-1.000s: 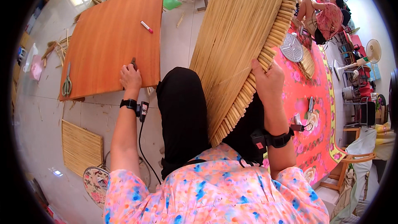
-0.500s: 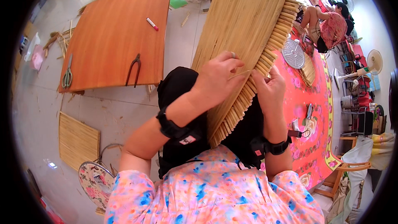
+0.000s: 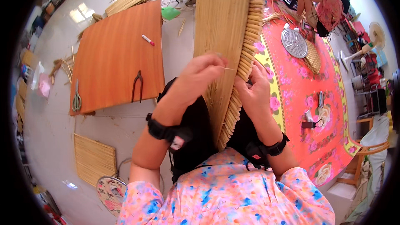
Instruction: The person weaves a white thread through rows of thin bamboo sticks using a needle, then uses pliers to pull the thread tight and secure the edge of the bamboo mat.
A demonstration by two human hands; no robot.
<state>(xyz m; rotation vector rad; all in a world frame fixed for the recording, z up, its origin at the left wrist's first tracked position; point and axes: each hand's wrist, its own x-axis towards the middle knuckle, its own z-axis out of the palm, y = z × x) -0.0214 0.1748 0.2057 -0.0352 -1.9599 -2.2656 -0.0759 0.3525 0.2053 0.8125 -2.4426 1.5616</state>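
Note:
Across my lap lies a large straw panel [image 3: 218, 29], its flat pale stalks side by side. Along its right edge runs a row of rounded, folded stalk ends [image 3: 251, 25]. My left hand [image 3: 202, 73], partly blurred, hovers over the panel with its fingers pinched together. A thin pale strand [image 3: 228, 68] sticks out from those fingers toward the ridged edge. My right hand [image 3: 255, 89] is closed on that edge from the right, thumb against the folded ends; its other fingertips are partly hidden behind the edge.
Left stands an orange-brown board [image 3: 112, 58] bearing scissors [image 3: 76, 96], iron pincers [image 3: 137, 85] and a marker [image 3: 148, 40]. A smaller straw panel [image 3: 95, 158] lies on the floor. On the right, a red floral mat [image 3: 291, 100] holds a perforated metal disc [image 3: 294, 43]; another person [image 3: 329, 8] sits beyond.
My left hand has drawn away from my right, leftward over the panel, with the strand. The panel now points more straight ahead, and the whole view has shifted.

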